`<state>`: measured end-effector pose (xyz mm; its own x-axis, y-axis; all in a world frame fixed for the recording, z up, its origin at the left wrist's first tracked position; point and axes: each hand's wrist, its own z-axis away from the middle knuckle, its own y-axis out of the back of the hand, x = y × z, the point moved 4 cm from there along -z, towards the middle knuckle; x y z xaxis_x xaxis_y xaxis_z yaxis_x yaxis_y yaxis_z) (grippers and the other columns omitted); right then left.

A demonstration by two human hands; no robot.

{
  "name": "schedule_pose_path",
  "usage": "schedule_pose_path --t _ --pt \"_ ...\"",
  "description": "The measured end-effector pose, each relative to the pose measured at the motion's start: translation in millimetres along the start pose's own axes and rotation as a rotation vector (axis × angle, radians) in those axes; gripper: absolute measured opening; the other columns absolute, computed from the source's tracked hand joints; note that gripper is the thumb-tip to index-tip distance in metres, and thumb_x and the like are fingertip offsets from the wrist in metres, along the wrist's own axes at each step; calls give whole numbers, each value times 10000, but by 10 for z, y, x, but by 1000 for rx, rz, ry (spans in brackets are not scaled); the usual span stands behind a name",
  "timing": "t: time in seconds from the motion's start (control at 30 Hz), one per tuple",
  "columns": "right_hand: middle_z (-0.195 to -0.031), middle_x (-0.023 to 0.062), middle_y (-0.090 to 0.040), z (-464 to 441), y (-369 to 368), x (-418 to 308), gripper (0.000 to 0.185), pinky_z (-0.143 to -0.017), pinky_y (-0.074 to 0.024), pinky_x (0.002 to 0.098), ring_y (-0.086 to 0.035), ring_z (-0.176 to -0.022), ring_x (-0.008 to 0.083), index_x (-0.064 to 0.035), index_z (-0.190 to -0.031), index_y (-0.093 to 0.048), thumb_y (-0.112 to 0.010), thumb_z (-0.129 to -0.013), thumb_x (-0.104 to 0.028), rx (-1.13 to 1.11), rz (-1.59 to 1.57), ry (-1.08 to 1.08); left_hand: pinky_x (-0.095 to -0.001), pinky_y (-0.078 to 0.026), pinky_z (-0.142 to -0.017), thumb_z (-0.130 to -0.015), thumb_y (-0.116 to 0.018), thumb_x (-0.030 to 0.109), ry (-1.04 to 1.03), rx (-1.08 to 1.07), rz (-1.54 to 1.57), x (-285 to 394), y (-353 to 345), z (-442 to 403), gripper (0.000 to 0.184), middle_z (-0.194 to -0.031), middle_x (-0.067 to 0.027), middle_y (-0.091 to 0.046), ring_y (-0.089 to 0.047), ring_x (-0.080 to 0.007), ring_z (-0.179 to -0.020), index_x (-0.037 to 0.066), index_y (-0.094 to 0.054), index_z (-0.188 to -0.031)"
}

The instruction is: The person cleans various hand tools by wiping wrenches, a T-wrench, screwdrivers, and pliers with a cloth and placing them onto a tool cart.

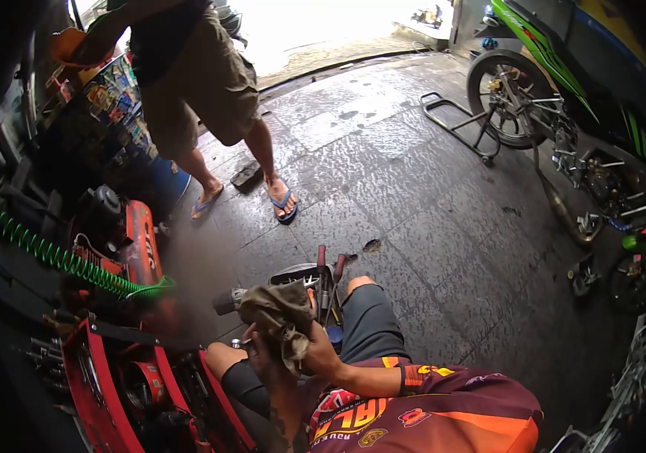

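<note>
A crumpled, dirty brown rag [274, 308] is bunched between my two hands, above my lap. My right hand [323, 355] grips its right side, fingers curled into the folds. On the other side, my left hand [261, 351] is closed around the rag's lower left part; some of its fingers are hidden by cloth. Just beyond the rag, between my knees, is a dark finned part [296, 273], partly covered. Two long tools with red handles [322, 257] stand up beside it. A blue round object [335, 334] shows by my right wrist.
An open red toolbox [104, 377] with tools stands at my left. Behind it are a red compressor [141, 241] and a coiled green hose [58, 253]. Another person [194, 83] in sandals stands ahead. A green motorcycle [534, 45] and a paddock stand [455, 121] are at right.
</note>
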<state>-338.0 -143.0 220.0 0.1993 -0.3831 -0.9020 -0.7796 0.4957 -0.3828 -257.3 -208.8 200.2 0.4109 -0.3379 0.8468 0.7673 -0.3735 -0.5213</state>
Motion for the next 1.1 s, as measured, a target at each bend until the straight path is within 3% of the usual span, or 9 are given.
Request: schedule_pose_path --t 0.13,0.3,0.37,0.53,0.57,0.7,0.77,1.0,1.1 --pt "-1131 109 -544 -76 479 -359 421 -886 -415 297 -510 -1061 174 7 -1215 -430 -548 -811 -9 395 21 119 -337 -418 -909 -983 -325 213 -186 36 -18 125 364 -199 269 -1090 -162 -578 -533 -220 -1055 34 -520 -1031" --pt "-1165 175 -505 -118 185 -523 627 -963 -341 331 -494 -1086 270 -22 -1289 -345 -644 -789 -253 -397 485 307 -380 -325 -1008 -980 -332 219 -237 -150 -181 565 -197 -143 273 -1123 -162 -568 -496 -251 -1120 33 -524 -921" --pt "-1155 170 -511 -67 39 -62 562 -947 -352 328 -494 -1082 263 -31 -1260 -394 -617 -818 -297 -324 632 423 -394 -311 -1019 -977 -341 241 -267 -231 -135 572 -455 -64 284 -1139 -167 -561 -483 -255 -1132 34 -518 -899" --pt "-890 95 -590 -99 -62 -161 327 -699 -451 285 -541 -788 127 -17 -1099 -497 -509 -909 -282 -361 148 -74 -412 -293 -1022 -963 -375 319 -230 -352 -94 785 -686 65 309 -738 -73 -545 -574 -201 -843 63 -468 -818" --pt "-788 83 -593 -133 -90 -156 313 -658 -448 285 -520 -687 121 -12 -1068 -516 -514 -910 -283 -403 137 79 -408 -369 -944 -963 -375 337 -230 -279 -166 860 -658 54 314 -573 -3 -382 -496 -141 -543 76 -433 -798" --pt "-733 84 -581 -65 -247 -268 313 -646 -437 290 -515 -680 113 13 -949 -535 -538 -904 -296 -584 105 -132 -322 -479 -661 -968 -365 339 -288 -209 -238 1239 -583 -42 308 -537 14 -315 -349 -92 -399 78 -418 -813" --pt "-717 79 -568 -26 -324 -458 321 -632 -427 293 -501 -667 113 14 -951 -537 -537 -904 -304 -614 98 -120 -221 -361 -386 -983 -335 292 -97 -354 280 1339 -432 -187 266 -549 13 -271 -253 -70 -361 64 -401 -863" --pt "-837 76 -586 -75 -297 -485 353 -684 -423 286 -502 -746 116 23 -1088 -508 -557 -890 -264 -613 60 -105 -198 -204 -314 -988 -314 175 -3 -359 580 1210 -256 -428 166 -585 4 -250 -196 -65 -396 31 -393 -963" --pt "-921 73 -611 -199 -34 -405 277 -730 -452 273 -558 -844 107 -6 -1154 -504 -486 -918 -150 -168 161 123 -228 -328 -460 -969 -386 226 -196 -295 415 1065 -371 -256 184 -626 7 -271 -279 -70 -485 44 -409 -975"
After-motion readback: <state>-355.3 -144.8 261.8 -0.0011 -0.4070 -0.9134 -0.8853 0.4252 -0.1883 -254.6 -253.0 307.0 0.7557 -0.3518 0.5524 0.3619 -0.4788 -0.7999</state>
